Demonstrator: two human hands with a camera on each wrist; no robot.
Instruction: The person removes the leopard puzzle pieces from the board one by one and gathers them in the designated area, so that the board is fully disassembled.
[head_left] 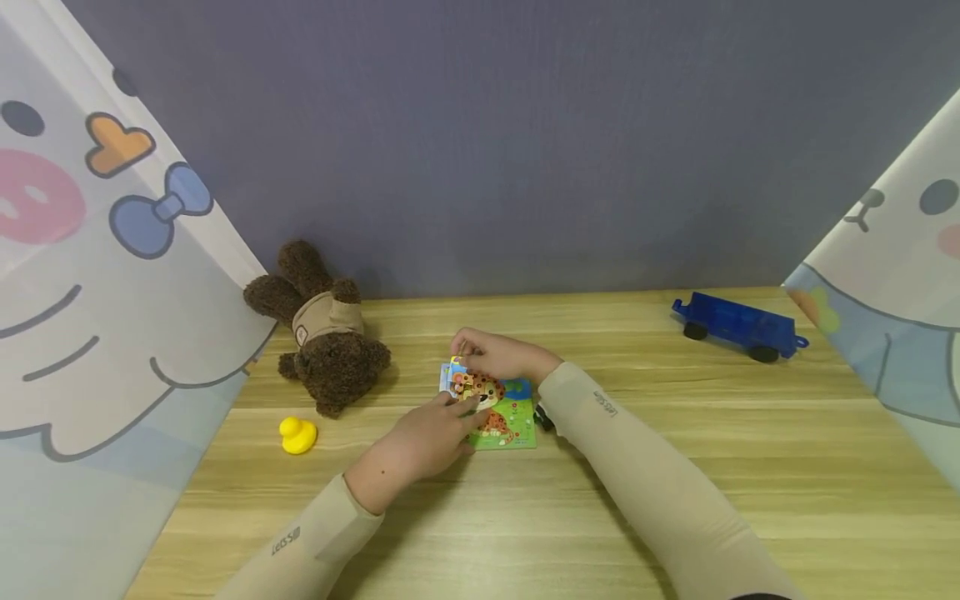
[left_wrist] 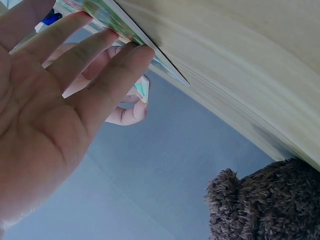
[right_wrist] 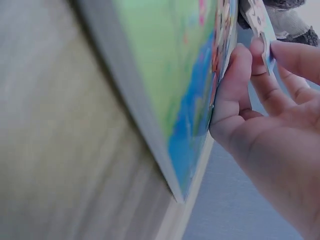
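Note:
A small jigsaw puzzle (head_left: 517, 429) with a spotted leopard on green and blue lies flat mid-table. My left hand (head_left: 435, 433) rests its extended fingertips on the puzzle's left part; in the left wrist view, the fingers (left_wrist: 120, 75) reach the board's edge. Over the upper left corner, my right hand (head_left: 498, 357) pinches a puzzle piece (right_wrist: 261, 27) between thumb and fingers. The piece, tilted on edge, stands off the board in the right wrist view. Fingers cover parts of the picture.
A brown teddy bear (head_left: 337, 367) lies head toward me at the left, with a yellow rubber duck (head_left: 298, 436) in front. A blue toy wagon (head_left: 738, 323) stands far right. Beside the right sleeve a small black object (head_left: 543, 418) is partly hidden. A grey partition (head_left: 510, 167) rises behind.

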